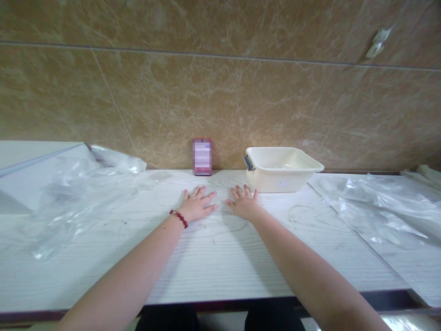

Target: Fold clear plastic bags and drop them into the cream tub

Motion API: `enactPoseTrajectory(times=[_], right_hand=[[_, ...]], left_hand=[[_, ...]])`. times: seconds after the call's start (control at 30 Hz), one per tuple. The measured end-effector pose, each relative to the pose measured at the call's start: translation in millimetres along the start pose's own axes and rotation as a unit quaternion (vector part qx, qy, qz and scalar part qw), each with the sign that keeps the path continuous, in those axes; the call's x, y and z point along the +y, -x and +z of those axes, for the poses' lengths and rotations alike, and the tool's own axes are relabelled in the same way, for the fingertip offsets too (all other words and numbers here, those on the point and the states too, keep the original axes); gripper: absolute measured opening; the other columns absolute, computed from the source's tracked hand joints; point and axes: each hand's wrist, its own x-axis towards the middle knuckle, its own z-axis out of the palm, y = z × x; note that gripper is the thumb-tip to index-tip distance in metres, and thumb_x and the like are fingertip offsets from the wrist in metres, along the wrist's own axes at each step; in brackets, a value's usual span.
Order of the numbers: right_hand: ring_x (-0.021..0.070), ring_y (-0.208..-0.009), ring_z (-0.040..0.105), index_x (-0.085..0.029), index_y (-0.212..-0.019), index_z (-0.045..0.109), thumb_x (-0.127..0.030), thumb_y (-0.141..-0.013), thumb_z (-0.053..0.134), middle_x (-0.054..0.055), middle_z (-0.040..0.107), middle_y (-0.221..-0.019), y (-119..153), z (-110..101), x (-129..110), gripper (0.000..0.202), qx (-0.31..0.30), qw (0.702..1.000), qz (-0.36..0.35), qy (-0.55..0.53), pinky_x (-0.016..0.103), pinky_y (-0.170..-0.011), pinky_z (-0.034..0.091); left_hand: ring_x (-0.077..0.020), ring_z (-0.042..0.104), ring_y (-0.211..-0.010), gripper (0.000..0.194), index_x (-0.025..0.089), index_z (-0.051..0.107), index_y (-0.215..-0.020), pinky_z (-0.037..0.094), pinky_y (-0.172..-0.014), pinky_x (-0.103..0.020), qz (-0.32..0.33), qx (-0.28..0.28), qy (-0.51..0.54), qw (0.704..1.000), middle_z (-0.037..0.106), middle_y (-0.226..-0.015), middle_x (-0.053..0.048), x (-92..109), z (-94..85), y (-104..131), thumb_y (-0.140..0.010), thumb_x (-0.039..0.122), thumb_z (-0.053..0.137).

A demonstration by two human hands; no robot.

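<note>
My left hand (198, 204) lies flat on the white wood-grain table (213, 257), fingers spread, with a red bead bracelet (179, 218) round the wrist. Beside it my right hand (244, 203) also rests palm down with fingers apart. Neither holds anything. Just right of and behind my right hand stands a cream plastic tub (280, 179) with a grey handle (248, 162) on its left end. Behind the hands, a phone (202, 157) in a red case leans upright against the wall, its screen blurred out.
Crumpled clear plastic (82, 193) covers the left side, next to a white panel-like box (31, 179). More clear plastic (382, 211) lies at the right. A brown marble-patterned wall (220, 105) closes off the back, with a socket-like fitting (378, 43) at upper right.
</note>
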Motion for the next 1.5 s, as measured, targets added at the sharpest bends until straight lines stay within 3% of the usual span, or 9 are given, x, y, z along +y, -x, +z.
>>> enactPoseTrajectory(times=[0.1,0.23,0.43,0.93,1.07,1.17,1.33,1.43,1.5], right_hand=[[0.0275,-0.116,0.025,-0.018,-0.124,0.031,-0.043,-0.078,0.031,0.011,0.027,-0.13,9,-17,10,0.052,0.017,0.999,-0.016,0.025,0.045,-0.09,0.022],[0.0204,-0.094,0.047,-0.02,-0.104,0.051,-0.034,-0.075,0.042,0.009,0.051,-0.105,25,-43,14,0.034,-0.018,0.993,-0.113,0.03,0.032,-0.079,0.035],[0.019,-0.087,0.051,-0.021,-0.09,0.061,-0.031,-0.072,0.046,0.007,0.057,-0.092,41,-59,-3,0.025,-0.013,0.98,-0.191,0.059,0.029,-0.074,0.037],[0.0213,-0.074,0.056,-0.013,-0.078,0.061,-0.015,-0.073,0.041,0.011,0.06,-0.078,37,-37,-17,0.021,0.015,0.968,-0.204,0.143,0.031,-0.061,0.037],[0.0199,-0.074,0.055,-0.014,-0.081,0.059,-0.017,-0.07,0.043,0.01,0.06,-0.08,36,-34,-17,0.021,0.027,0.97,-0.205,0.127,0.03,-0.061,0.036],[0.0195,-0.076,0.054,-0.014,-0.082,0.058,-0.019,-0.07,0.042,0.009,0.059,-0.082,36,-35,-17,0.021,0.024,0.973,-0.198,0.116,0.029,-0.062,0.035],[0.019,-0.078,0.052,-0.015,-0.085,0.054,-0.02,-0.07,0.04,0.009,0.058,-0.084,38,-40,-17,0.021,0.041,0.977,-0.188,0.092,0.031,-0.066,0.034],[0.0184,-0.079,0.051,-0.015,-0.084,0.053,-0.02,-0.07,0.04,0.008,0.056,-0.084,39,-45,-15,0.019,0.053,0.979,-0.187,0.066,0.031,-0.069,0.033],[0.0178,-0.082,0.05,-0.015,-0.082,0.052,-0.021,-0.071,0.041,0.008,0.055,-0.084,38,-47,-11,0.017,0.075,0.979,-0.191,0.015,0.031,-0.072,0.033]], left_hand=[[-0.0307,0.009,-0.122,0.06,0.038,0.023,-0.124,0.003,-0.088,-0.059,-0.006,0.0,0.006,1.0,0.014,-0.136,-0.006,1,-0.4,0,-0.07,0.065,0.019],[-0.0333,0.009,-0.122,0.06,0.041,0.024,-0.123,0.0,-0.085,-0.062,-0.017,-0.004,0.015,1.0,0.015,-0.136,-0.006,2,-1.1,0,-0.068,0.067,0.019],[-0.0354,0.01,-0.121,0.06,0.041,0.025,-0.122,-0.001,-0.083,-0.064,-0.018,0.001,0.025,1.0,0.016,-0.136,-0.006,2,-1.7,0,-0.068,0.067,0.02],[-0.0352,0.009,-0.121,0.062,0.037,0.022,-0.125,0.002,-0.084,-0.063,-0.02,-0.004,0.01,1.0,0.015,-0.136,-0.007,2,-0.5,0,-0.07,0.065,0.02],[-0.0339,0.007,-0.122,0.071,0.027,0.02,-0.128,-0.001,-0.087,-0.061,-0.025,0.026,-0.004,0.999,0.015,-0.135,-0.011,8,-0.4,4,-0.069,0.066,0.021],[-0.0296,0.009,-0.123,0.081,0.017,0.02,-0.128,-0.003,-0.092,-0.055,0.043,0.066,-0.018,0.997,0.019,-0.134,-0.015,18,-1.3,11,-0.066,0.067,0.028],[-0.0204,0.03,-0.117,0.055,0.012,0.029,-0.124,0.008,-0.098,-0.042,0.125,0.059,0.011,0.99,0.037,-0.126,-0.013,30,-0.7,15,-0.077,0.04,0.034],[-0.0179,0.039,-0.11,0.042,0.014,0.039,-0.118,0.016,-0.097,-0.037,0.127,0.05,0.043,0.99,0.046,-0.119,-0.01,31,-2.1,13,-0.076,0.018,0.033],[-0.0184,0.046,-0.103,0.04,0.015,0.045,-0.113,0.023,-0.094,-0.034,0.101,0.051,0.084,0.99,0.052,-0.111,-0.01,31,-5.9,14,-0.076,0.014,0.031]])
